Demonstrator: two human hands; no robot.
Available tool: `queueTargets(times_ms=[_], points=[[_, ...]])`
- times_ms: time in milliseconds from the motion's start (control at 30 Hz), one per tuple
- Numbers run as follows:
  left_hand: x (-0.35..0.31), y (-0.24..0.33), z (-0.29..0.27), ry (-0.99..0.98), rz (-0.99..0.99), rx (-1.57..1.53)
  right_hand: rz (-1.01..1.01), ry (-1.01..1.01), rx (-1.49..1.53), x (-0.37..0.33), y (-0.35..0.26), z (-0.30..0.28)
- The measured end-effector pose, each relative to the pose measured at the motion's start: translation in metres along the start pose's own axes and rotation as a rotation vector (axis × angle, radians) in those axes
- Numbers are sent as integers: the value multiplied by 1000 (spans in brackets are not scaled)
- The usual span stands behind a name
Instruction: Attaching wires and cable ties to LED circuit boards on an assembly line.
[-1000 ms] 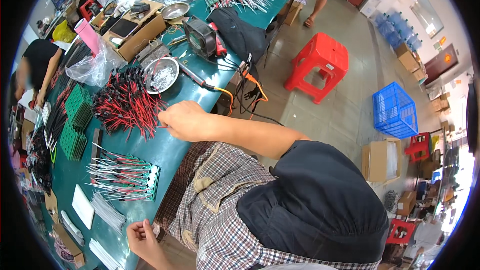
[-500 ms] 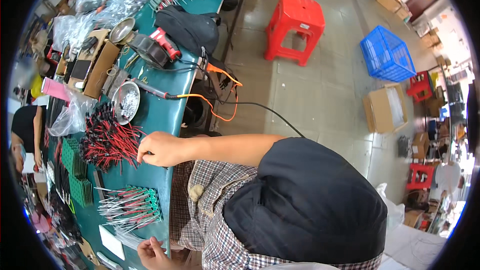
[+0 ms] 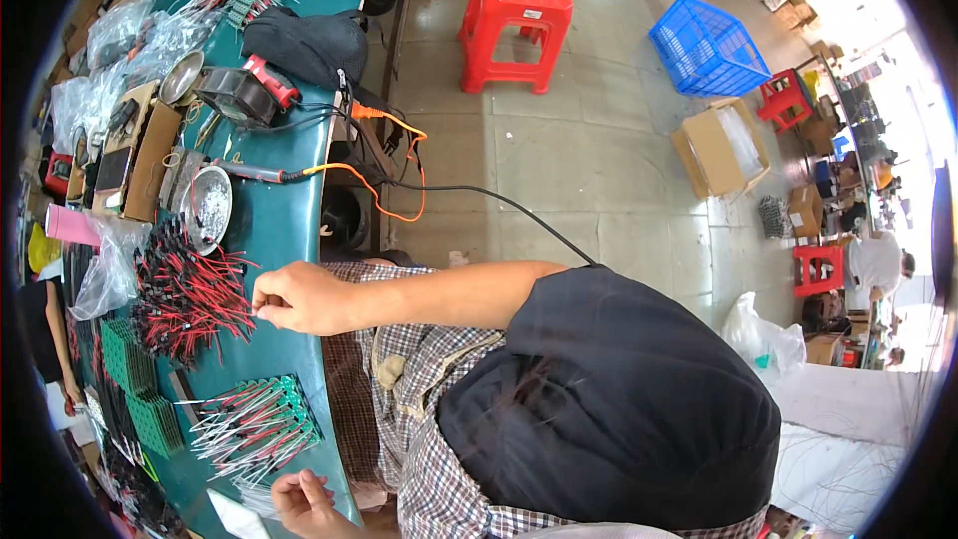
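My right hand [image 3: 302, 299] is over the near table edge, its fingers pinched together beside a pile of red and black wires with black connectors [image 3: 190, 294]. Its fingertips meet the loose wire ends, and I cannot make out what lies between them. Lower down, my left hand [image 3: 303, 502] has its thumb and fingers curled in at the table edge; anything inside is too small to tell. Between the hands lies a row of green circuit boards [image 3: 294, 404] with white and red wires fanning out leftward. Beside my left hand are thin clear strands and a flat white block [image 3: 236, 516].
Stacked green boards [image 3: 130, 359] stand behind the wires. A metal bowl of small pale bits [image 3: 208, 208], a soldering iron [image 3: 254, 172] and a black bag [image 3: 304, 45] are farther along the teal table [image 3: 284, 230]. An orange cable [image 3: 394, 215] hangs off its edge. A red stool [image 3: 519, 10] stands on the floor.
The whole view has turned slightly, so table and floor things appear shifted left. Both hands stay in nearly the same places, with the right fingers still at the wire ends.
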State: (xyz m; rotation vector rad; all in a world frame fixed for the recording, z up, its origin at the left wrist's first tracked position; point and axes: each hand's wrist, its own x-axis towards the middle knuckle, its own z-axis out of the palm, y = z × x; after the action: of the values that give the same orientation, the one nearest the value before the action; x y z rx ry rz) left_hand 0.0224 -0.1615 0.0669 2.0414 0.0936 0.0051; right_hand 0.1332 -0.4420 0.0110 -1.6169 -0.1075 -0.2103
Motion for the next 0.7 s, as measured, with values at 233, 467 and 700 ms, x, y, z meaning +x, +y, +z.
queueTargets(times_ms=[233,467,700], points=[[-18,-8,5,121,8,-105,-103,7,-236,-4,3,-9],[-60,-6,13,-197,-313,-244,-191,-164,-371,17,10,1],[-96,-20,47,-97,-312,-201,-65,-293,-391,15,20,1]])
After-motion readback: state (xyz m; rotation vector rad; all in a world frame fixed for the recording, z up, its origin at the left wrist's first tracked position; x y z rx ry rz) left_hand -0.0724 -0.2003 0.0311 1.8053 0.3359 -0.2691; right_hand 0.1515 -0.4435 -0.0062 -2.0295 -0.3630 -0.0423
